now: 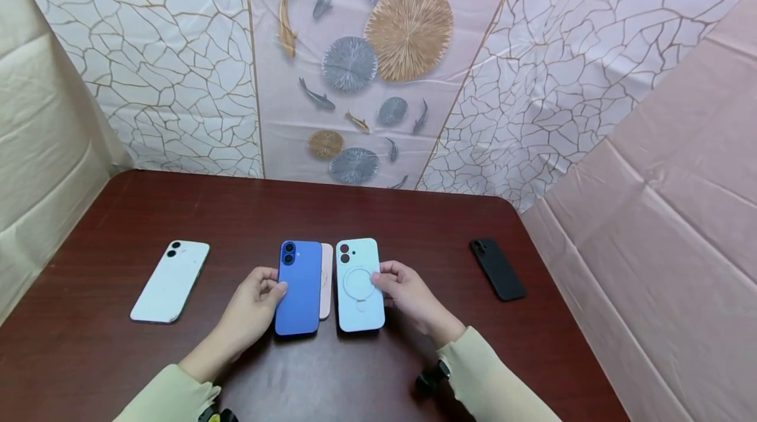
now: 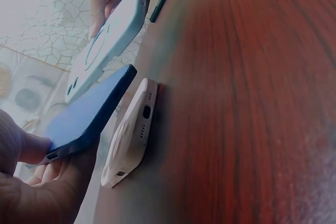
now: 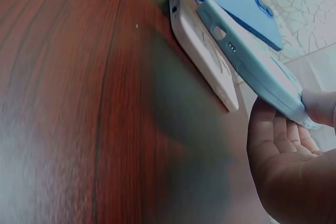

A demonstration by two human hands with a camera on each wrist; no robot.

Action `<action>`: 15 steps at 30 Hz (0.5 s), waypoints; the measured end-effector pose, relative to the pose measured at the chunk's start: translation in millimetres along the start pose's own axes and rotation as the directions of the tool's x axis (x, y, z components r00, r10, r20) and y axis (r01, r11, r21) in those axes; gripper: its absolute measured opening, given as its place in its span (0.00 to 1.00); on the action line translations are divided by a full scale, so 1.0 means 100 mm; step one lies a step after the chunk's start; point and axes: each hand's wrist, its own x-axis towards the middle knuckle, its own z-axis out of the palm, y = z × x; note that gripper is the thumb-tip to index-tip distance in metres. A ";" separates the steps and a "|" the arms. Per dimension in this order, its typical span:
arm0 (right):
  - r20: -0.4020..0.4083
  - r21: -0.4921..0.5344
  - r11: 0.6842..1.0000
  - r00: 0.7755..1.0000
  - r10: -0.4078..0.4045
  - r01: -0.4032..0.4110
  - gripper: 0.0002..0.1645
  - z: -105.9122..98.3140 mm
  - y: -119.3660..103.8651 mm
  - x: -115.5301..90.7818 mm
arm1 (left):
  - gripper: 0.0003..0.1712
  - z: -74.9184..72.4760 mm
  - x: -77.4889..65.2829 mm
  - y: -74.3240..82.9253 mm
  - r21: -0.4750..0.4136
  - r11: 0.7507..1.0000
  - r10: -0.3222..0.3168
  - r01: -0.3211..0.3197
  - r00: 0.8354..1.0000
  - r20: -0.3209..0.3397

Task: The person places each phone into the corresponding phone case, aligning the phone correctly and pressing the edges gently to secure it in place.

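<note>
Left hand [image 1: 248, 307]: grips the blue phone [image 1: 299, 300] above the counter [image 1: 307, 386].
Right hand [image 1: 416, 297]: pinches the light-blue case [image 1: 362, 284], also raised.
Blue phone, light-blue case: side by side, apart, long axes nearly parallel toward the far edge.
Pink case [image 1: 326, 284]: on the counter, nearer the left hand.

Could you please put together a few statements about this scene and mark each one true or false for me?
1. The left grip holds the blue phone. True.
2. The right grip holds nothing. False: it holds the light blue case.
3. The pink case rests on the table. True.
4. The white phone lies to the right of the right grip. False: it lies to the left of the left grip.
5. The black item lies to the right of the right grip. True.
</note>
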 end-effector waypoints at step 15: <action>0.071 0.101 0.995 0.997 -0.015 0.007 0.18 0.12 -0.11 -0.03 | 0.13 0.07 0.00 0.09 -0.053 0.999 0.003 -0.002 1.000 0.018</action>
